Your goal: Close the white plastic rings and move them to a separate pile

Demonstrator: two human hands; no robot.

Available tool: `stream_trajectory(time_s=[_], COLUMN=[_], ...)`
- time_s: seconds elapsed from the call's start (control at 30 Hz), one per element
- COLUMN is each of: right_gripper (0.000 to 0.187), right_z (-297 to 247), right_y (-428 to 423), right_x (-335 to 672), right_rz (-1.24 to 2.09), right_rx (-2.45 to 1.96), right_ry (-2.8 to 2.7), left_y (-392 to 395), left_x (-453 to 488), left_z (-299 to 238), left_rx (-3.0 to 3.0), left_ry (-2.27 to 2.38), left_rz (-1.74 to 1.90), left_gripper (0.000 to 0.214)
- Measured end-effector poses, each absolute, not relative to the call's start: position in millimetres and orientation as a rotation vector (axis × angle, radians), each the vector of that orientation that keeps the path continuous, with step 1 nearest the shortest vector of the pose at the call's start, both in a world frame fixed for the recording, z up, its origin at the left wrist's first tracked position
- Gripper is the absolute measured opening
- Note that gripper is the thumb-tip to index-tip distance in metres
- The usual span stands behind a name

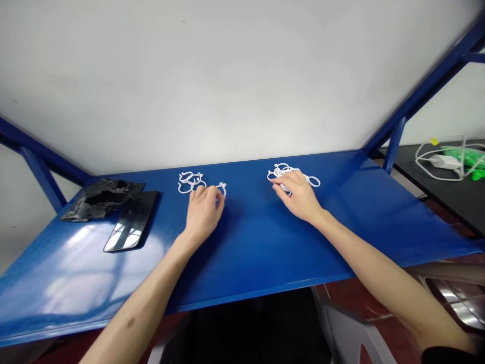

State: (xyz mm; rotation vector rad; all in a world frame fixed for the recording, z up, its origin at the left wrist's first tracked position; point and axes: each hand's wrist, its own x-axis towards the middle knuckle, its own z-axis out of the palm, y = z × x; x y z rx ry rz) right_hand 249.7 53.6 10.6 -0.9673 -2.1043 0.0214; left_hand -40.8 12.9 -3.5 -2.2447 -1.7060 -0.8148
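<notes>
In the head view, my left hand (203,210) is closed in a pinch on a white plastic curtain ring (223,190), which stands up at the fingertips. Just behind that hand lies a small group of similar white rings (185,187), some overlapping. My right hand (297,194) hovers over a second pile of white rings (282,169); its thumb and index finger are slightly apart. One ring (313,181) pokes out on the right side of this hand. The hand covers part of the pile, so contact with the rings is hard to judge.
On the left of the blue table (242,253) lie a dark smartphone (132,222) and a crumpled black plastic bag (89,202). A pale wall (227,76) rises behind, with blue frame bars (420,91) at both sides. A white cable (419,162) and green plastic (464,154) rest on a dark table at right.
</notes>
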Motion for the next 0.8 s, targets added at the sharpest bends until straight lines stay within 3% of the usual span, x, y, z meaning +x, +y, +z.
stream_trajectory(time_s=[0.23, 0.5, 0.8], right_gripper=[0.017, 0.017, 0.018], right_z=[6.4, 6.8, 1.9], right_y=[28.8, 22.4, 29.6], right_x=[223.8, 217.7, 223.3], right_rz=[0.516, 0.824, 0.527], right_rx=[-0.778, -0.797, -0.832], right_ry=[-2.390, -2.249, -2.312], left_y=[-16.4, -19.7, -13.9], left_x=[3.7, 7.1, 4.1], left_z=[8.2, 5.1, 0.3], left_rx=[-2.546, -2.574, -2.515], left_ry=[-1.065, -0.959, -1.190], left_rz=[-1.109, -1.115, -1.210], left_gripper=[0.023, 0.025, 0.006])
